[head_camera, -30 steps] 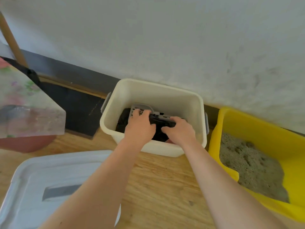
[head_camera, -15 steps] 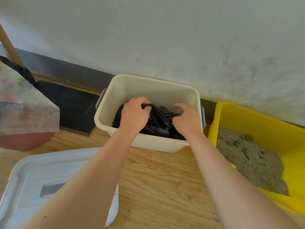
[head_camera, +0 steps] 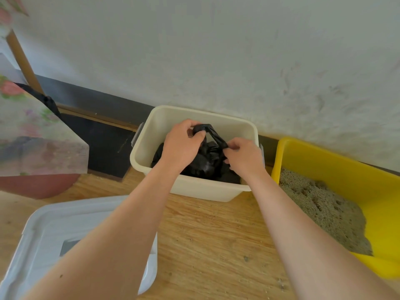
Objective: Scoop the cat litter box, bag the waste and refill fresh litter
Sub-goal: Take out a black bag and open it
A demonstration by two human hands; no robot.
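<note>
A black plastic bag (head_camera: 208, 161) lies bunched inside a cream plastic bin (head_camera: 194, 189) against the wall. My left hand (head_camera: 180, 146) grips one twisted handle of the bag at the top. My right hand (head_camera: 243, 156) pinches the other end of the same black strip, stretched between the two hands above the bin. To the right stands a yellow litter box (head_camera: 337, 169) holding grey-beige litter (head_camera: 320, 204). The scoop is hidden.
A white plastic lid (head_camera: 47, 230) lies on the wooden floor (head_camera: 212, 239) at the lower left. A flowered cloth (head_camera: 32, 135) hangs over something reddish at the left. A grey wall with a dark baseboard (head_camera: 97, 100) runs behind the bin.
Both hands have risen out of the bin, pulling the black bag's handles up and stretching them between the hands. The grey scoop seen earlier in the bin is now covered.
</note>
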